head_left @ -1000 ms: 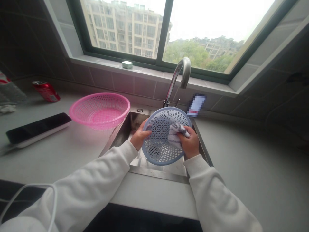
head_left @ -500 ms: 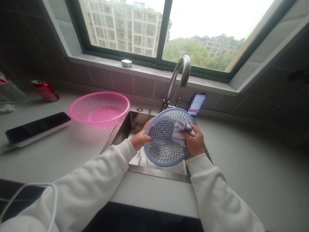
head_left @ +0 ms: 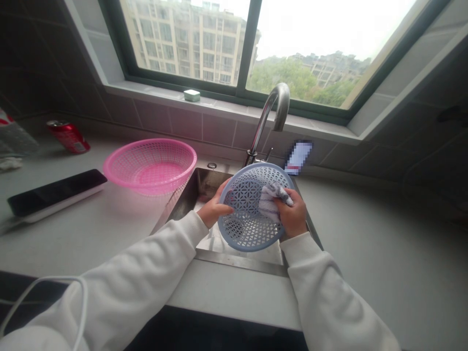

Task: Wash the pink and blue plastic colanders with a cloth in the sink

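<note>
A blue-grey plastic colander (head_left: 244, 195) is held tilted over the steel sink (head_left: 239, 262), its hollow side facing me. My left hand (head_left: 215, 207) grips its left rim, thumb on the inner side and fingers hidden behind. In my right hand (head_left: 293, 214) is a bunched white-and-grey cloth (head_left: 269, 202), pressed against the colander's inner right wall. The fingers of that hand are closed round the cloth. Behind the colander rises a curved metal faucet (head_left: 281, 107).
On the counter left of the sink stands a pink basket (head_left: 157, 173), with a black-topped white device (head_left: 58, 195), a red can (head_left: 69, 136) and a clear bottle (head_left: 14, 134) farther left. A pixelated phone-like item (head_left: 299, 157) leans behind the sink. A small green-white box (head_left: 192, 95) sits on the sill.
My right hand and the cloth have shifted very slightly left along the colander's inside. The colander and my left hand stay almost where they were.
</note>
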Demonstrator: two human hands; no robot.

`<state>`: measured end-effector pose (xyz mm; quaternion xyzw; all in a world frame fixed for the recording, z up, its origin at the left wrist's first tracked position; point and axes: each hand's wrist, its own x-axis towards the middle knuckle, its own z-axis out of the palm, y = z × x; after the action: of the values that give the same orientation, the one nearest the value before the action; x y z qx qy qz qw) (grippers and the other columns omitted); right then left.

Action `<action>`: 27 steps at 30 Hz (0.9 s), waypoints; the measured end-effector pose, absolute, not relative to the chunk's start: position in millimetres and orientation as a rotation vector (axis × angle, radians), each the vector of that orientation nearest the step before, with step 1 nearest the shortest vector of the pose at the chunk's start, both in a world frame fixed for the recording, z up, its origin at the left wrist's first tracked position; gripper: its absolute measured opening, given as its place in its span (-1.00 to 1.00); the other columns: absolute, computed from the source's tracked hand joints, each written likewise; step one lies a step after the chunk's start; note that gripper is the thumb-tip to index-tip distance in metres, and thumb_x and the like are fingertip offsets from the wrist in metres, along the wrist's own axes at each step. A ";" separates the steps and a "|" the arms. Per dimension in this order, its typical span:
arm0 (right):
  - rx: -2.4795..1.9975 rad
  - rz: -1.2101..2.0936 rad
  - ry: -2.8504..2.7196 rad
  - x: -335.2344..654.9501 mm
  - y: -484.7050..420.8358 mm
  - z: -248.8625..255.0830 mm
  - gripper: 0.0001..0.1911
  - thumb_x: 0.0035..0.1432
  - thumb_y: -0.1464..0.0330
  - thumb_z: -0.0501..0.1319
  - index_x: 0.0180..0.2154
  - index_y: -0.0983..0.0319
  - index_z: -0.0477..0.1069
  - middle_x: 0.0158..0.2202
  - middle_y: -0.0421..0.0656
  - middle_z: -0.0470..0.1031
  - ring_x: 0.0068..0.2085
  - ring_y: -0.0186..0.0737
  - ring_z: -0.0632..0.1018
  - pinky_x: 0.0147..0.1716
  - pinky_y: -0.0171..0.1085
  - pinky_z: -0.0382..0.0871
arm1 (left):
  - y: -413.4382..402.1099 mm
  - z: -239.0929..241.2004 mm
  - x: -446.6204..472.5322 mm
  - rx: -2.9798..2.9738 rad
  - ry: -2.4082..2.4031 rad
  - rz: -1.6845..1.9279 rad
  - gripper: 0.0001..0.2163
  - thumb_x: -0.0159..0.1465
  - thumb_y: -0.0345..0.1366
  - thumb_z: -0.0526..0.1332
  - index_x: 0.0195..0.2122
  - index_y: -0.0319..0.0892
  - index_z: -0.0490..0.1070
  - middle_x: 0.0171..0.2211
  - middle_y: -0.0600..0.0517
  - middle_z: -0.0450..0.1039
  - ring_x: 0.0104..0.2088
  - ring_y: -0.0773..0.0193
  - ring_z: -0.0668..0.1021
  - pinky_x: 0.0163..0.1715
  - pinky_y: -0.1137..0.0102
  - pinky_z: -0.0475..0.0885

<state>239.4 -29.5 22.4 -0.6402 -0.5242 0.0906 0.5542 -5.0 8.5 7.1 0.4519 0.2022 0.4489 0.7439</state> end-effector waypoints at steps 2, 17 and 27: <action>-1.520 0.217 -1.222 240.7 -29.1 22.2 -0.68 -0.07 0.22 0.34 -0.23 0.20 0.54 -0.29 -0.15 0.56 -0.24 -0.04 0.53 -0.10 -0.02 0.41 | 9.3 4.9 -5.6 1.003 0.432 0.983 -0.03 -0.16 -0.52 0.35 0.34 0.03 0.11 0.30 -0.08 0.27 0.29 -0.24 0.30 0.30 -0.07 0.13; -1.536 0.234 -1.197 242.4 -29.5 20.0 -0.67 -0.05 0.21 0.34 -0.20 0.19 0.53 -0.29 -0.14 0.54 -0.25 -0.04 0.52 -0.13 -0.01 0.41 | 6.1 6.1 -4.3 1.089 0.418 0.953 0.03 -0.16 -0.50 0.35 0.38 -0.01 0.01 0.30 -0.13 0.26 0.28 -0.21 0.33 0.27 -0.02 0.18; -1.526 0.220 -1.206 242.9 -28.9 19.9 -0.67 -0.04 0.20 0.34 -0.20 0.19 0.53 -0.28 -0.13 0.54 -0.23 -0.01 0.54 -0.12 -0.01 0.42 | 5.4 10.8 -3.1 1.032 0.448 0.960 0.00 -0.21 -0.53 0.32 0.34 -0.01 0.08 0.25 -0.11 0.31 0.25 -0.23 0.35 0.27 -0.07 0.19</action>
<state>242.9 -28.9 19.9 -0.6467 -0.5112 0.0933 0.5583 -3.1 5.4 10.8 0.4703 0.2040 0.4374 0.7388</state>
